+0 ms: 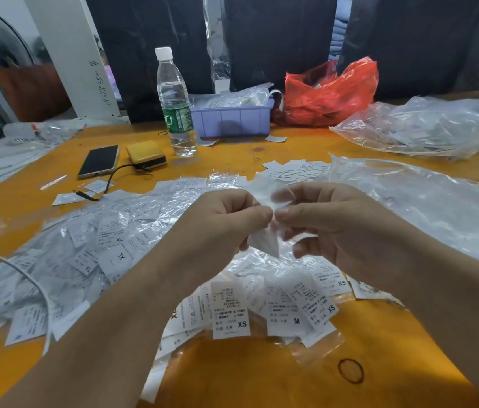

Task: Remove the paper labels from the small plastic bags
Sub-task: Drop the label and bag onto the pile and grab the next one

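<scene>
Above the label pile [114,254], left hand [220,225] and right hand [329,225] raised together, fingers pinching one small bag [264,242]

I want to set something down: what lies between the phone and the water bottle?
In the head view, a yellow box with a dark cable lies on the table between the phone and the water bottle.

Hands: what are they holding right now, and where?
Both the left hand and right hand pinch one small plastic bag at its upper part.
</scene>
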`<action>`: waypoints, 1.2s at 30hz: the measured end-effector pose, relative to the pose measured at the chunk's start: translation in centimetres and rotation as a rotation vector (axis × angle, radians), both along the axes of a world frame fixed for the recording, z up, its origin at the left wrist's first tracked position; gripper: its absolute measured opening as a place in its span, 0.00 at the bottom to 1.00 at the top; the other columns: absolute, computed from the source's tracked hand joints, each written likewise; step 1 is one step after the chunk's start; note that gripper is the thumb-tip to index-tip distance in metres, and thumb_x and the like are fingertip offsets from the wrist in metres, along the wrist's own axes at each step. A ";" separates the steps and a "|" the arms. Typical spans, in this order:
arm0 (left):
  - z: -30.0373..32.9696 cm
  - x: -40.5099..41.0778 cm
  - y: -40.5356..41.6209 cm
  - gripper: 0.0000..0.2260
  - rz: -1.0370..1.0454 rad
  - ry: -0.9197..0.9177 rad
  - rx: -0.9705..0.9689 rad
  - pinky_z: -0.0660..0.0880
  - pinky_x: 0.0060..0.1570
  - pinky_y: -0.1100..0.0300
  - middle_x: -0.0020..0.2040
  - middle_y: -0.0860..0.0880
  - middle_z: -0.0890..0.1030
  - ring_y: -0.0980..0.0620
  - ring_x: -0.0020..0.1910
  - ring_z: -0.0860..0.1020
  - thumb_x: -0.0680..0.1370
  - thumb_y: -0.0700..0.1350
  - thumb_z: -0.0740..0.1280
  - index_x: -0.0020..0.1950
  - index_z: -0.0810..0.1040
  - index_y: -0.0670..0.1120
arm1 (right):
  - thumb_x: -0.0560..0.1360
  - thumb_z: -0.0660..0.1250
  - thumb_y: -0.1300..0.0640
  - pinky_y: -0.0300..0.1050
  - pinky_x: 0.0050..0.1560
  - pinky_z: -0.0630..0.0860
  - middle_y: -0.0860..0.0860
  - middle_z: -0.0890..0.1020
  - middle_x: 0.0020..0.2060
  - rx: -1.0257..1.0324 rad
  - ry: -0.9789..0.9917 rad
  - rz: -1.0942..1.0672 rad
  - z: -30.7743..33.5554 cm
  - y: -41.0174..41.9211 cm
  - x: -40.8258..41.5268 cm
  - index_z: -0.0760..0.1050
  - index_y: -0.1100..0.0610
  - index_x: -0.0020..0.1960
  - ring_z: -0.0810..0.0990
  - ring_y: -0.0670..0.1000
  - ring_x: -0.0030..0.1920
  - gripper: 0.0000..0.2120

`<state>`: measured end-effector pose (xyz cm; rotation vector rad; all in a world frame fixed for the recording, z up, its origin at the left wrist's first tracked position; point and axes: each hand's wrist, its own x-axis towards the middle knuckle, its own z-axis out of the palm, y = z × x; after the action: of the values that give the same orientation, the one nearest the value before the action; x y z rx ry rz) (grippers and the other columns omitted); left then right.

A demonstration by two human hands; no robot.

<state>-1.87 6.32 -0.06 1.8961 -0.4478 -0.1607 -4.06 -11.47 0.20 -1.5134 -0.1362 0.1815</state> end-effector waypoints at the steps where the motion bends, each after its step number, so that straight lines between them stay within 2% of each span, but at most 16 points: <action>1: 0.0 0.0 0.1 0.12 0.001 -0.002 0.002 0.70 0.33 0.62 0.34 0.45 0.78 0.54 0.32 0.73 0.70 0.53 0.67 0.38 0.80 0.44 | 0.61 0.73 0.58 0.41 0.31 0.74 0.56 0.81 0.37 -0.041 -0.011 0.034 0.1 -0.1 -0.1 0.79 0.61 0.53 0.78 0.49 0.34 0.21; 4: 0.0 0.0 0.1 0.12 0.004 0.002 -0.004 0.71 0.31 0.66 0.33 0.47 0.77 0.55 0.30 0.73 0.72 0.52 0.69 0.37 0.80 0.44 | 0.63 0.73 0.58 0.39 0.29 0.71 0.55 0.80 0.33 -0.025 -0.038 0.065 0.2 -0.2 -0.1 0.83 0.60 0.45 0.74 0.48 0.31 0.12; 7: 0.1 0.0 0.1 0.13 0.006 -0.007 0.012 0.71 0.35 0.60 0.32 0.48 0.77 0.56 0.30 0.73 0.73 0.56 0.68 0.38 0.82 0.48 | 0.64 0.73 0.56 0.38 0.28 0.69 0.53 0.78 0.30 -0.035 -0.063 0.061 0.2 -0.2 -0.1 0.83 0.59 0.41 0.71 0.48 0.30 0.08; 10: 0.3 -0.1 0.0 0.15 0.039 -0.005 -0.037 0.72 0.34 0.61 0.32 0.49 0.78 0.56 0.30 0.75 0.71 0.59 0.64 0.39 0.83 0.50 | 0.64 0.73 0.57 0.38 0.28 0.69 0.51 0.76 0.28 -0.037 -0.053 0.056 0.1 -0.1 -0.1 0.83 0.59 0.40 0.70 0.47 0.28 0.07; 15: 0.5 -0.1 0.1 0.06 0.068 -0.022 -0.129 0.72 0.31 0.63 0.32 0.51 0.79 0.56 0.30 0.74 0.73 0.46 0.69 0.38 0.82 0.46 | 0.64 0.73 0.58 0.38 0.27 0.69 0.50 0.75 0.27 0.005 -0.042 0.025 0.1 0.1 -0.1 0.82 0.57 0.37 0.71 0.46 0.28 0.03; 18: 0.6 -0.1 0.0 0.11 0.076 -0.013 -0.194 0.73 0.31 0.62 0.32 0.51 0.79 0.55 0.31 0.75 0.78 0.39 0.66 0.37 0.82 0.47 | 0.63 0.72 0.58 0.39 0.28 0.72 0.51 0.78 0.31 0.092 -0.029 -0.048 0.1 0.0 0.2 0.81 0.55 0.34 0.74 0.47 0.30 0.01; 21: 0.6 0.0 0.1 0.15 0.108 0.007 -0.261 0.76 0.32 0.60 0.36 0.49 0.81 0.54 0.32 0.77 0.79 0.35 0.62 0.38 0.84 0.47 | 0.71 0.69 0.63 0.42 0.30 0.76 0.55 0.82 0.35 0.199 -0.015 -0.092 0.1 -0.4 0.4 0.78 0.57 0.36 0.79 0.50 0.32 0.06; 23: 0.6 0.0 0.1 0.14 0.136 -0.021 -0.257 0.78 0.33 0.60 0.37 0.50 0.82 0.54 0.33 0.78 0.78 0.33 0.62 0.41 0.84 0.47 | 0.67 0.71 0.63 0.42 0.30 0.77 0.57 0.83 0.35 0.246 -0.020 -0.100 0.3 -0.6 0.3 0.77 0.58 0.37 0.81 0.51 0.32 0.04; 25: 0.5 0.0 0.1 0.14 0.153 -0.051 -0.243 0.78 0.34 0.60 0.35 0.52 0.81 0.55 0.33 0.78 0.77 0.32 0.62 0.43 0.83 0.47 | 0.61 0.72 0.63 0.41 0.30 0.77 0.56 0.84 0.34 0.243 -0.035 -0.113 0.5 -0.6 0.2 0.75 0.57 0.38 0.80 0.49 0.30 0.08; 27: 0.4 0.0 0.1 0.13 0.165 -0.078 -0.234 0.78 0.35 0.61 0.34 0.54 0.81 0.56 0.33 0.77 0.77 0.32 0.62 0.45 0.82 0.48 | 0.60 0.73 0.64 0.39 0.29 0.76 0.54 0.83 0.33 0.204 -0.049 -0.152 0.5 -0.5 0.2 0.75 0.57 0.40 0.79 0.48 0.29 0.11; 30: 0.3 0.1 0.2 0.13 0.182 -0.131 -0.213 0.78 0.35 0.61 0.35 0.55 0.80 0.56 0.33 0.77 0.77 0.33 0.63 0.51 0.79 0.51 | 0.67 0.71 0.68 0.38 0.29 0.74 0.51 0.81 0.31 0.186 -0.035 -0.181 0.5 -0.6 0.3 0.78 0.56 0.43 0.76 0.45 0.27 0.09; 33: 0.3 0.1 0.2 0.15 0.201 -0.167 -0.211 0.78 0.35 0.62 0.36 0.54 0.80 0.57 0.33 0.77 0.78 0.34 0.64 0.57 0.74 0.54 | 0.72 0.66 0.71 0.39 0.28 0.74 0.52 0.81 0.33 0.170 -0.007 -0.161 0.3 -0.6 0.4 0.81 0.59 0.46 0.76 0.47 0.29 0.10; 36: 0.3 0.1 0.1 0.19 0.215 -0.176 -0.220 0.78 0.36 0.64 0.36 0.56 0.81 0.58 0.32 0.77 0.78 0.34 0.64 0.62 0.69 0.54 | 0.74 0.64 0.71 0.40 0.29 0.75 0.54 0.82 0.34 0.129 -0.002 -0.143 0.0 -0.4 0.4 0.84 0.60 0.43 0.77 0.48 0.30 0.12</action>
<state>-1.78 6.43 0.22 1.7331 -0.3607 0.1915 -3.65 -11.91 0.18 -1.3893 -0.0398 0.0563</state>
